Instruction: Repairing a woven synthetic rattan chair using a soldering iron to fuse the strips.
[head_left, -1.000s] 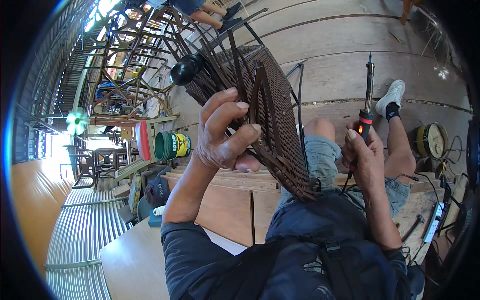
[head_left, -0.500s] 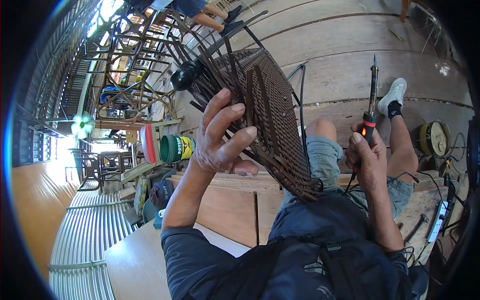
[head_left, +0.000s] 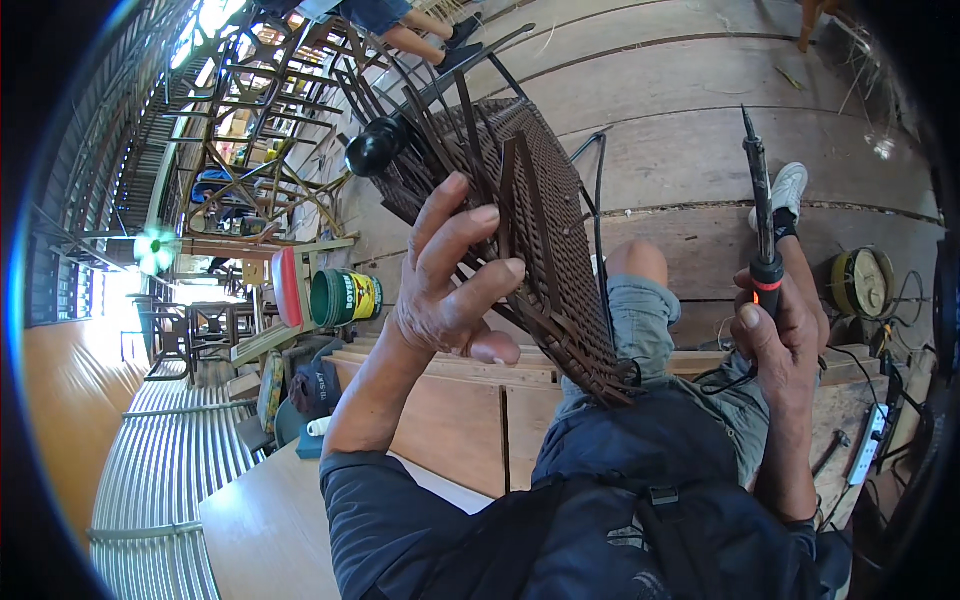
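Weaving work on a dark brown woven rattan chair panel, soldering tool in the other hand.

Left hand raised against the panel, fingers spread and loosely curled around loose dark strips, not fully closed. Right hand closed firmly around the black soldering iron with orange band, tip pointing up and away, apart from the panel. Panel resting above the lap, lower edge near the grey shorts. Green round tin behind on a wooden bench, plank floor beyond.
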